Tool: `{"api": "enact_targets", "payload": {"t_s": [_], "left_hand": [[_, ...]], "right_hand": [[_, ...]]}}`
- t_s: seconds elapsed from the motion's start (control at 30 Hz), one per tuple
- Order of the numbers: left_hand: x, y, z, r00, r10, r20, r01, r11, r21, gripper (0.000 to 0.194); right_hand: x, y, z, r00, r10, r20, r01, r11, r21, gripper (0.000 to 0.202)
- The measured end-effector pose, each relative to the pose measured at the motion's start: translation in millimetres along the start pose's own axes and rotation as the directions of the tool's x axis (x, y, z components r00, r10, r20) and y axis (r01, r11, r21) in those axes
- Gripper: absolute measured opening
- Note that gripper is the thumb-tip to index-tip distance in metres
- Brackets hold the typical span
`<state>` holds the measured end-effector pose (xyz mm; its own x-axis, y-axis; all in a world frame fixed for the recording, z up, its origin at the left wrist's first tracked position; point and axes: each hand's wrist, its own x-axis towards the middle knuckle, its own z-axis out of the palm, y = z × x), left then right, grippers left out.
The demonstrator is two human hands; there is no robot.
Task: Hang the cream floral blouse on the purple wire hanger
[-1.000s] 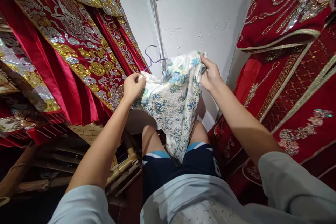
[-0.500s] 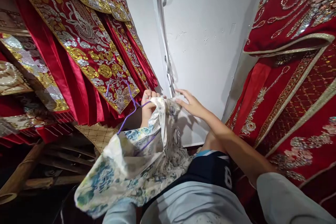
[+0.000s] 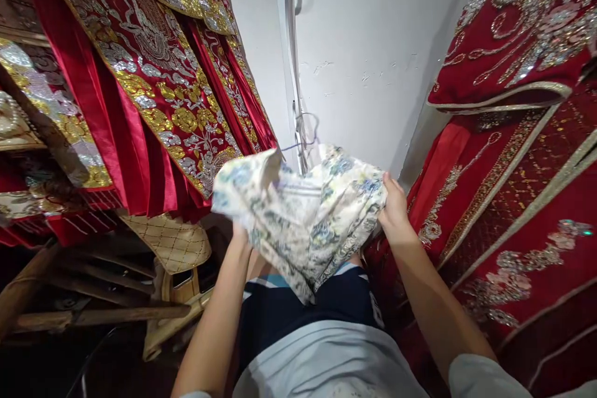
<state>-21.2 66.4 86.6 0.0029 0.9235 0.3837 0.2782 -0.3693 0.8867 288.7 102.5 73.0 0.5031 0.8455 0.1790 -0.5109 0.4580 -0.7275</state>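
Observation:
A cream floral garment [image 3: 321,217] with blue and yellow flowers, apparently a blouse or dress, is spread between my hands above my lap. My right hand [image 3: 393,202] grips its right side, thumb on top. My left hand [image 3: 241,233] is mostly covered by the cloth on the left side, where the fabric is lifted; its fingers are hidden. At the garment's neckline, part of a thin purple hanger [image 3: 310,127] sticks out in front of the white wall. The garment's lower edge hangs in a point, and its left part is blurred.
Red embroidered gowns with gold and silver work [image 3: 153,74] hang on the left. More beaded red gowns [image 3: 485,211] hang close to my right arm. A white wall [image 3: 359,43] with a vertical metal strip [image 3: 290,43] stands ahead. Wooden furniture [image 3: 112,317] is low on the left.
The garment has swung from lying across my left arm to being spread between both hands. My right hand moved right and toward me; my left hand moved left and down. The hanger shifted right.

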Motion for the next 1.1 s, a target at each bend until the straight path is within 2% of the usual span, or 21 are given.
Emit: {"api": "enact_targets", "payload": {"t_s": [0.07,0.17,0.27,0.37,0.43,0.53,0.6,0.7,0.8,0.83,0.9,0.93,0.97,1.0,1.03,1.07,1.1], "left_hand": [[-18.8,-14.9,-0.6,0.999,-0.038,0.004,0.038,0.985,-0.168,0.084],[-34.8,-37.6,7.8,0.988,-0.151,-0.016,0.132,0.908,-0.398,0.072],[-40.9,-52.7,23.2,0.977,-0.196,-0.088,0.152,0.918,-0.365,0.058],[-51.4,-62.1,36.6,0.965,-0.199,-0.173,0.135,0.937,-0.322,0.053],[-64.1,-68.4,41.6,0.938,-0.231,-0.260,0.145,0.940,-0.309,0.053],[-87.0,-77.5,44.0,0.871,-0.340,-0.354,0.238,0.923,-0.301,0.052],[-99.9,-81.1,44.4,0.839,-0.388,-0.383,0.278,0.909,-0.310,0.050],[-112.9,-80.9,46.9,0.835,-0.368,-0.410,0.258,0.919,-0.299,0.050],[-121.7,-77.7,54.6,0.833,-0.375,-0.406,0.275,0.919,-0.284,0.052],[-124.4,-77.2,58.3,0.823,-0.403,-0.400,0.304,0.908,-0.288,0.053],[-128.8,-77.5,66.9,0.786,-0.482,-0.388,0.383,0.871,-0.307,0.059],[-130.3,-77.9,71.5,0.760,-0.522,-0.386,0.423,0.849,-0.316,0.063],[-131.1,-78.3,76.0,0.741,-0.550,-0.387,0.449,0.833,-0.323,0.065],[-131.4,-78.2,80.2,0.737,-0.555,-0.387,0.453,0.830,-0.326,0.066],[-131.3,-77.5,84.0,0.749,-0.535,-0.390,0.433,0.842,-0.323,0.065],[-130.9,-76.1,87.2,0.772,-0.500,-0.393,0.396,0.861,-0.318,0.062],[-130.5,-74.0,89.6,0.796,-0.460,-0.393,0.355,0.881,-0.313,0.059]], "right_hand": [[22.7,0.9,2.2,0.995,-0.040,-0.087,0.044,0.998,0.048,0.034],[43.9,3.9,21.7,0.994,-0.046,-0.102,0.056,0.993,0.102,0.031],[43.3,7.0,46.6,0.996,-0.086,-0.023,0.088,0.989,0.115,0.031],[27.3,7.3,56.1,0.989,-0.142,0.040,0.137,0.984,0.114,0.031],[15.8,5.9,52.3,0.989,-0.130,0.074,0.123,0.988,0.098,0.033],[7.0,3.8,41.3,0.986,-0.095,0.136,0.090,0.995,0.037,0.040],[6.8,4.0,33.7,0.978,-0.158,0.137,0.163,0.986,-0.024,0.043],[4.3,9.5,17.1,0.958,-0.279,0.075,0.286,0.949,-0.129,0.042],[-13.3,20.2,-9.2,0.953,-0.304,0.002,0.293,0.917,-0.272,0.037],[-22.3,24.3,-18.0,0.942,-0.333,-0.039,0.302,0.894,-0.331,0.034],[-41.9,32.0,-29.9,0.889,-0.427,-0.164,0.332,0.849,-0.412,0.029],[-51.4,35.4,-31.7,0.921,-0.376,-0.106,0.301,0.856,-0.421,0.030],[-60.4,38.4,-30.1,0.970,-0.236,0.049,0.234,0.870,-0.434,0.032],[-68.9,41.3,-25.4,0.970,-0.030,0.241,0.143,0.873,-0.467,0.035],[-77.0,44.0,-18.1,0.886,0.201,0.419,0.055,0.850,-0.524,0.039],[-84.7,46.8,-9.1,0.756,0.385,0.529,-0.002,0.810,-0.586,0.042],[-91.9,49.5,0.5,0.649,0.492,0.581,-0.025,0.776,-0.630,0.044]]}}
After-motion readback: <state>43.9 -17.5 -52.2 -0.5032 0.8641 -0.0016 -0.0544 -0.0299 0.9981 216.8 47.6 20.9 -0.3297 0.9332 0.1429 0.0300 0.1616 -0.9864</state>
